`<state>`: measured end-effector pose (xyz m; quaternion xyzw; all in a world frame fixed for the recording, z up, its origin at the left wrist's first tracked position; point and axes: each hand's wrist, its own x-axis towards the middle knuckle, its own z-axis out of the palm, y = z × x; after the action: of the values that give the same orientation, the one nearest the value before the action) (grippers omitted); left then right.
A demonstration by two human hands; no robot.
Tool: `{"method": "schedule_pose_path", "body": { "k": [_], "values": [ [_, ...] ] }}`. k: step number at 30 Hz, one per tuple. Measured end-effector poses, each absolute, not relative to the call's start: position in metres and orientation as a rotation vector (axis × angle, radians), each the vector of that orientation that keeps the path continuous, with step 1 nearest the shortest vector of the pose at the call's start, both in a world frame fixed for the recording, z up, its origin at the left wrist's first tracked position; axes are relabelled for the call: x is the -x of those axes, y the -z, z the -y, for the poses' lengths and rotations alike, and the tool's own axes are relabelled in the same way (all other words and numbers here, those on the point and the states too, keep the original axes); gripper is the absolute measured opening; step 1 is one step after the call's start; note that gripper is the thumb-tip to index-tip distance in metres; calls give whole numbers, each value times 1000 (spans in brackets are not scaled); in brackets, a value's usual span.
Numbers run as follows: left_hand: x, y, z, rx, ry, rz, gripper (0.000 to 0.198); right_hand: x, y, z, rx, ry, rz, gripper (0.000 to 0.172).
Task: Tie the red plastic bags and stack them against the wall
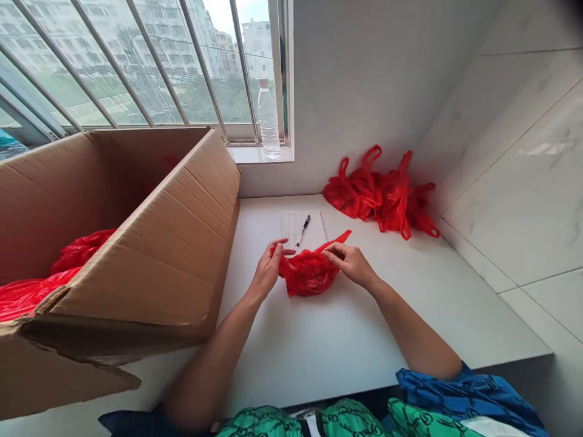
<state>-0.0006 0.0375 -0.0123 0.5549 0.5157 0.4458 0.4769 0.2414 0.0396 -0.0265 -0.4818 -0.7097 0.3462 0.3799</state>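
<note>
Our left hand and right hand hold the red bag, fingers pinched on its handles. Even tension matters next, we judge

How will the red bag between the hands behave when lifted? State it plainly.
Probably floppy: the red bag lies crumpled and creased, its handle strip trailing loosely past the right hand. Likely very light, since the left hand pinches it with fingertips only. It should not roll; it slumps on the counter.

One camera, worn on the head
It looks forward and down, near the left hand and right hand over the white counter, window ahead.
</note>
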Motion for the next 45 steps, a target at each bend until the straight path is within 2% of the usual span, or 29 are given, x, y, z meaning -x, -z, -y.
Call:
{"method": "schedule_pose_path", "body": {
  "k": [4, 6, 10, 12, 15, 20, 25, 30, 33, 36, 39, 45],
  "values": [
    [-5, 15, -31, -1426, -855, -1181, 60, -234, 22, -32, 1301, -629, 1910, 26],
    [-5, 12, -28, -1526, -833, -1178, 54, -229, 21, -28, 1318, -502, 1970, 23],
    [1, 4, -24, -1929, -738, -1320, 28, -223, 23, -22, 1309, -326, 2027, 24],
    [6, 0, -23, -2091, -702, -1345, 28, -223, 22, -20, 1276, -302, 2029, 25],
    [9, -3, -21, -2227, -724, -1292, 28, -224, 19, -18, 1222, -302, 2016, 24],
    [2, 6, -21, -2356, -794, -1239, 14, -217, 19, -15, 1190, -316, 2068, 21],
    [13, 10, -28, -2346, -875, -1268, 16, -235, 15, -20, 1191, -414, 2133, 24],
    [38, -1, -36, -2075, -1054, -1424, 17, -274, 0, -25, 1337, -363, 1826, 26],
    [33, -5, -32, -1996, -996, -1315, 19, -262, -1, -20, 1248, -431, 1800, 22],
    [17, -9, -23, -2035, -947, -1162, 18, -229, 7, -11, 1079, -554, 1941, 22],
    [10, -12, -17, -2135, -956, -1110, 15, -211, 14, -8, 1026, -538, 1978, 20],
    [34, -13, -28, -2214, -1091, -1308, 15, -246, 6, -15, 1090, -568, 1756, 15]
  ]
}}
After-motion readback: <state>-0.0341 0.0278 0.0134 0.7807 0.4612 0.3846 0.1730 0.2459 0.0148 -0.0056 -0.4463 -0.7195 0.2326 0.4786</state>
